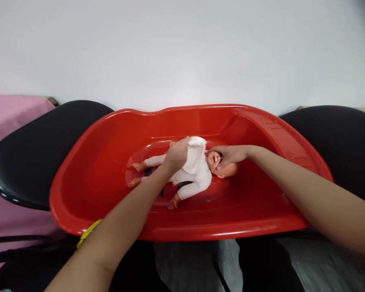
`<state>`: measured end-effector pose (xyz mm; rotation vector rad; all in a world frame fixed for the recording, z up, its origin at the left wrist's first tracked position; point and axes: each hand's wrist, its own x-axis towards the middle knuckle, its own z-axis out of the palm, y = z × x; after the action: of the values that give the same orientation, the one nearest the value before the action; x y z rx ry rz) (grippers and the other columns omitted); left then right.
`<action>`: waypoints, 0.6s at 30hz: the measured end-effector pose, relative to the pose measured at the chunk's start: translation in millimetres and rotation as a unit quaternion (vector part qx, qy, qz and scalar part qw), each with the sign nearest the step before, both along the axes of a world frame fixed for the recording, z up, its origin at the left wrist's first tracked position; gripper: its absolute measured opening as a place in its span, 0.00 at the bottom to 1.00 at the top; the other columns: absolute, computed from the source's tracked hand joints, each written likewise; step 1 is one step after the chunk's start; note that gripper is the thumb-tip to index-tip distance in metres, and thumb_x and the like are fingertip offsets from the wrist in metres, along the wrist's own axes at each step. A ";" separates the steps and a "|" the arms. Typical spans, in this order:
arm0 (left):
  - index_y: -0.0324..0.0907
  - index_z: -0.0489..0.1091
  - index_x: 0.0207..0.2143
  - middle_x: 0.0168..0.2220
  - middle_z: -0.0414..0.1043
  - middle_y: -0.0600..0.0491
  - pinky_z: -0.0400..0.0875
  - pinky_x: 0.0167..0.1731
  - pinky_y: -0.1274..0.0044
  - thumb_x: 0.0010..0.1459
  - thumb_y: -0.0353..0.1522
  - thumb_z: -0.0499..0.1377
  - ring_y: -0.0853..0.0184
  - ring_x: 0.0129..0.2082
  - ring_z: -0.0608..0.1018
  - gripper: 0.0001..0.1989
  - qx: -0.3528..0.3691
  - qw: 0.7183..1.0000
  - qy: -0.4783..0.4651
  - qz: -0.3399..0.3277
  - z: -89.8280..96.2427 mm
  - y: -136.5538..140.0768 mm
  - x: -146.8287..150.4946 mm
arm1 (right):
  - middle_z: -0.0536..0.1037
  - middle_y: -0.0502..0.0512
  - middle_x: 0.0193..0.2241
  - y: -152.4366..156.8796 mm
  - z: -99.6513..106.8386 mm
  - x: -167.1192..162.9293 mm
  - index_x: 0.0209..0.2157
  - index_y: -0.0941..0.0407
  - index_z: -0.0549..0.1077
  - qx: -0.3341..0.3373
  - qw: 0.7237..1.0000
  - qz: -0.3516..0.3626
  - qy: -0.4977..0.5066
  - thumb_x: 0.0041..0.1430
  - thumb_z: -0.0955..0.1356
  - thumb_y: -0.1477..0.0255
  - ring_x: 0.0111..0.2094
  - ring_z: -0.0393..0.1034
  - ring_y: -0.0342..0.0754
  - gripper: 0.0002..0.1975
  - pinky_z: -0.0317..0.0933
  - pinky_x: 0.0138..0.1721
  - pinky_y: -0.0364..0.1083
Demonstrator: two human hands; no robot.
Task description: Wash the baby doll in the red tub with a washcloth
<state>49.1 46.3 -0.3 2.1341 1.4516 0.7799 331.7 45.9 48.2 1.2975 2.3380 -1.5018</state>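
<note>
A baby doll point(197, 182) in white clothing lies on its back in a red baby bathtub point(103, 162), its head to the right and its bare feet to the left. My left hand point(177, 156) is closed in a fist around a white cloth point(195, 156) over the doll's chest; the fingertips are hidden. With thumb and fingers spread across the face, my right hand point(229, 155) grips the doll's head point(228, 169). One doll arm rests on the tub's bottom nearest me.
The tub sits across two black chair seats, one at the left point(27, 150) and one at the right point(346, 142). Pink cloth point(12, 111) covers something at far left. A pale wall point(182, 52) rises behind. A yellow band point(89, 233) shows by my left forearm.
</note>
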 end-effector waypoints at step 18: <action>0.41 0.55 0.73 0.73 0.54 0.40 0.53 0.67 0.50 0.71 0.28 0.44 0.48 0.68 0.64 0.29 0.028 0.979 0.201 0.017 -47.4 0.5 -28.4 | 0.77 0.56 0.57 2.7 -4.9 2.6 0.59 0.50 0.70 0.019 1.000 0.007 -0.007 0.50 0.77 0.56 0.59 0.71 0.61 0.36 0.67 0.58 0.52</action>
<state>20.7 46.8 -47.7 2.4156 1.6817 0.4152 334.3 48.6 43.3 1.2928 2.3740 -1.4460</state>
